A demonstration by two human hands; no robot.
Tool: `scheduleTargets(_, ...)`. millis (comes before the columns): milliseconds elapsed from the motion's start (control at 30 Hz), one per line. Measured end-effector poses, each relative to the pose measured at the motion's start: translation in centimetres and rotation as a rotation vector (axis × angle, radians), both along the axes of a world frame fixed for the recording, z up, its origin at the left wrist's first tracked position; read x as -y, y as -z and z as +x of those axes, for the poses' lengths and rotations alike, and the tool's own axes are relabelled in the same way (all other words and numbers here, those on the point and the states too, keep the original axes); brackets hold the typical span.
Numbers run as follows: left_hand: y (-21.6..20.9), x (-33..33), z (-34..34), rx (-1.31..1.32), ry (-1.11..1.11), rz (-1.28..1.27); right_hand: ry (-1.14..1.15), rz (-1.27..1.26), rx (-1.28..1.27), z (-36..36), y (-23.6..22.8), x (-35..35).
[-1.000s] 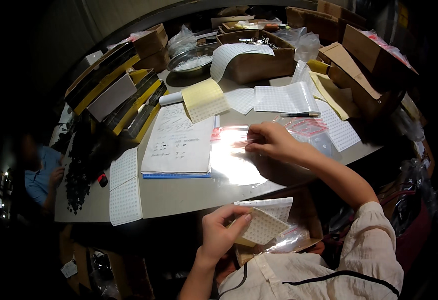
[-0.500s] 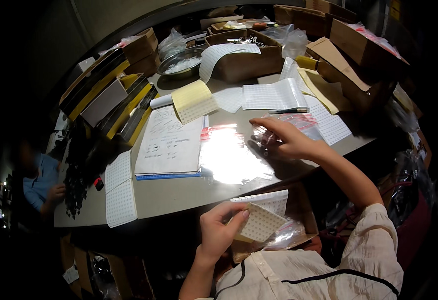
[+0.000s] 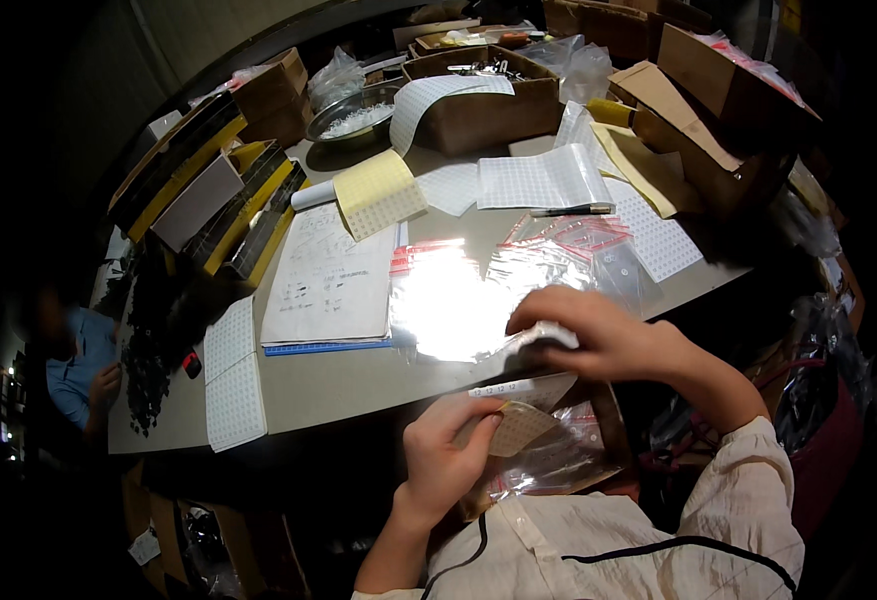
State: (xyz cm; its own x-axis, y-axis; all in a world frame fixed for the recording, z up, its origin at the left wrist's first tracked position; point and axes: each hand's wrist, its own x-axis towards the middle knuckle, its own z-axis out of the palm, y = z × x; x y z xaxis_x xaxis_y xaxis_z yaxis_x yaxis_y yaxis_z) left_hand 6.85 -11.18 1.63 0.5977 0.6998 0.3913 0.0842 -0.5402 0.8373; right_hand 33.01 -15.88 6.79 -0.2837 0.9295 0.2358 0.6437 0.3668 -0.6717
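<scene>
My left hand point(image 3: 448, 450), low in front of my body, pinches a sheet of small printed labels point(image 3: 523, 428) between thumb and fingers. The sheet is bent, and a white strip with larger print point(image 3: 503, 388) stands behind it. By the table's near edge, my right hand point(image 3: 598, 335) has its fingers curled down on a shiny clear plastic bag point(image 3: 525, 345), partly hidden under them. Red-lined clear zip bags point(image 3: 548, 240) lie spread beyond it, some washed out by glare. Below both hands is an open cardboard box point(image 3: 613, 425) with clear bags inside.
An open notebook point(image 3: 323, 290) lies left of the bags, with a curled yellow label sheet point(image 3: 378, 195) over its top. White label sheets point(image 3: 543, 180), a pen point(image 3: 573, 211), a bowl point(image 3: 348, 125) and cardboard boxes point(image 3: 488, 115) stand farther back. At far left sits another person point(image 3: 83, 365).
My right hand has come from above the zip bags toward me, to the table's near edge, its fingers now curled on a bag. The label sheet in my left hand has tilted and bent.
</scene>
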Motion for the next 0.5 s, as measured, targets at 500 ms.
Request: scheduleTargets(500, 1.3, -0.1, -0.2, 0.053, 0.068, -0.250, -0.115, 0.326, 0.378, -4.0, 0.6, 1.5)
